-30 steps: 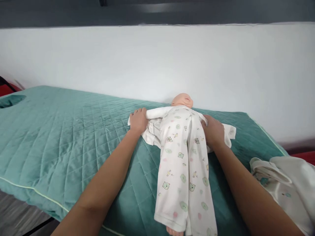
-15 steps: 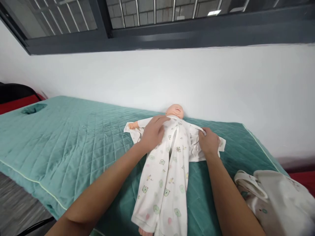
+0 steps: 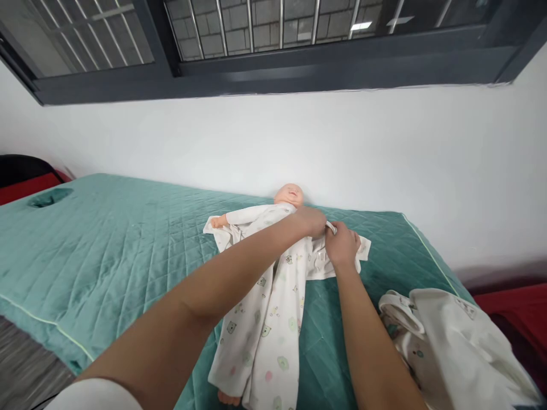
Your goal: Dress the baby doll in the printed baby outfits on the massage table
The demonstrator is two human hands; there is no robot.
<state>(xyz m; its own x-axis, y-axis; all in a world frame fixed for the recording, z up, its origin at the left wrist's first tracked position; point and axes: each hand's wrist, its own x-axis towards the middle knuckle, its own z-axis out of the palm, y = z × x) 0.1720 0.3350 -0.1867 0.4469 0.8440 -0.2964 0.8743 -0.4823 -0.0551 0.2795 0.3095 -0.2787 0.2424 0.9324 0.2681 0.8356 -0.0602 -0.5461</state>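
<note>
A baby doll [image 3: 289, 195] lies face up on the bed, its head toward the wall. It wears white printed clothes [image 3: 277, 319] with bears and coloured spots. My left hand [image 3: 314, 221] reaches across the doll's chest, closed at the white sleeve [image 3: 331, 227] on the doll's right-hand side in view. My right hand [image 3: 343, 245] is closed on the same sleeve, its fingers close to my left hand. Under both hands an open white garment [image 3: 320, 265] is spread beneath the doll. The doll's other hand [image 3: 219, 221] shows past its sleeve; the one near my hands is hidden.
A green quilted mattress cover [image 3: 128, 245] lies under everything. At the lower right is a heap of white cloth [image 3: 453, 347]. Behind the bed rises a white wall [image 3: 239, 142] with a dark-framed window [image 3: 273, 74]. Red material [image 3: 517, 307] shows at the right edge.
My left hand has moved right, from the doll's chest to the sleeve beside my right hand. My right hand keeps its hold on the sleeve. The view has shifted slightly.
</note>
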